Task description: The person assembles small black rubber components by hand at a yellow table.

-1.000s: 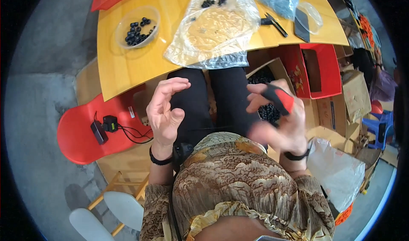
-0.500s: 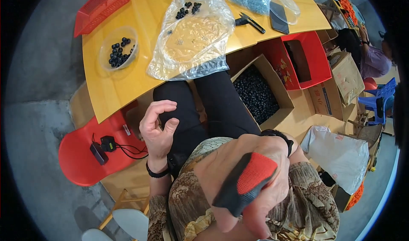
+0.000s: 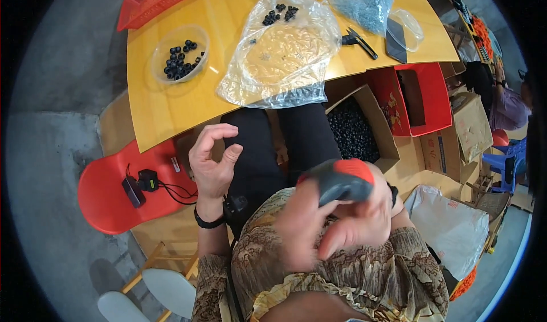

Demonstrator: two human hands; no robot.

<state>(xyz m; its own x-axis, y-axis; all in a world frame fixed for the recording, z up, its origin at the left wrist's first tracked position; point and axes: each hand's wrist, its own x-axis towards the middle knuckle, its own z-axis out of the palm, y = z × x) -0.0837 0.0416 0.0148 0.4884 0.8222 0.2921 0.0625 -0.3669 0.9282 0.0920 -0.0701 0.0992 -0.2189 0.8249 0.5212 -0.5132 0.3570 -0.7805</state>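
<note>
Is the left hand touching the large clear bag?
Apart. The head view shows dark trousers between the left hand and the large clear bag.

Brown patterned sleeves, black wristbands

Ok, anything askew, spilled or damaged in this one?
Nothing is clearly spilled or damaged. Slightly untidy: the crumpled clear plastic hangs past the near edge of the yellow table, and the clear lid overlaps the dark flat slab.

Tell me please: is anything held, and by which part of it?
The left hand holds nothing; the right hand, wearing a red-black finger sleeve, is too blurred to tell.
</note>
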